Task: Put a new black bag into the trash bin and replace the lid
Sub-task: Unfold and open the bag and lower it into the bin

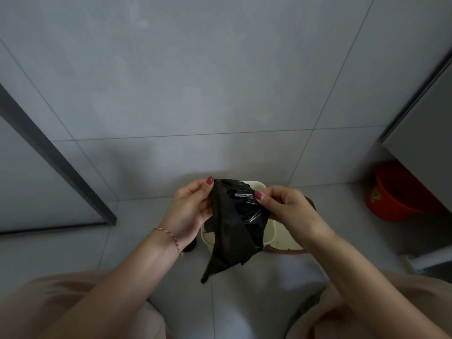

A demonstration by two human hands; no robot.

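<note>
A crumpled black bag (232,231) hangs in the air between both hands, its lower tip dangling toward the floor. My left hand (189,209) pinches its top left edge and my right hand (286,209) pinches its top right edge. Directly beneath the bag stands a cream trash bin (270,234), open at the top and mostly hidden by the bag and my hands. A cream piece with a brown rim (286,249), possibly the lid, lies against the bin's right side under my right wrist.
An orange bucket (401,192) sits on the floor at the right, under a grey cabinet (425,133). A dark door frame (56,157) runs along the left. Grey tiled wall stands behind the bin. My knees fill the bottom corners.
</note>
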